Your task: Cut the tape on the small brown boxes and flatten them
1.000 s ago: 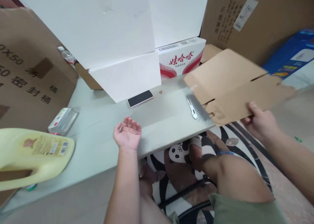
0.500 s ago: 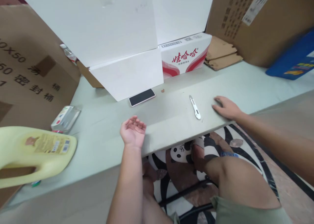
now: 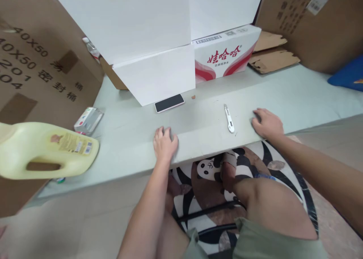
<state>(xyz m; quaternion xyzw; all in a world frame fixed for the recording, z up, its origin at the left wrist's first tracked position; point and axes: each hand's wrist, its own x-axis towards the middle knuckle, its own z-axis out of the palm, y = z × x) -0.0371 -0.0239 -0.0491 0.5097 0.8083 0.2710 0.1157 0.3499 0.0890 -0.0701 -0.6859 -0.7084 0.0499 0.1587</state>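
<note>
My left hand (image 3: pixel 165 143) rests palm down at the table's front edge, fingers slightly curled and thumb apart, holding nothing. To the right, my right hand (image 3: pixel 266 123) also lies on the table edge with thumb and fingers apart and nothing in it. Nearest to it is a white utility knife (image 3: pixel 229 118), lying a short way to its left. Beyond my left hand lies a smartphone (image 3: pixel 169 103) with a dark screen, against the base of a white box (image 3: pixel 159 75). A small brown scrap (image 3: pixel 193 97) sits just right of the phone.
A white-and-red carton (image 3: pixel 227 58) stands at the back, with flattened cardboard (image 3: pixel 273 58) beside it. Large brown boxes (image 3: pixel 42 62) flank both sides. On the left are a yellow jug (image 3: pixel 70 149) and a clear plastic pack (image 3: pixel 90 121); a blue container (image 3: pixel 347 75) is far right.
My left hand has turned from palm up to palm down and come to rest on the table. My right hand stays by the edge. The whole view has shifted slightly.
</note>
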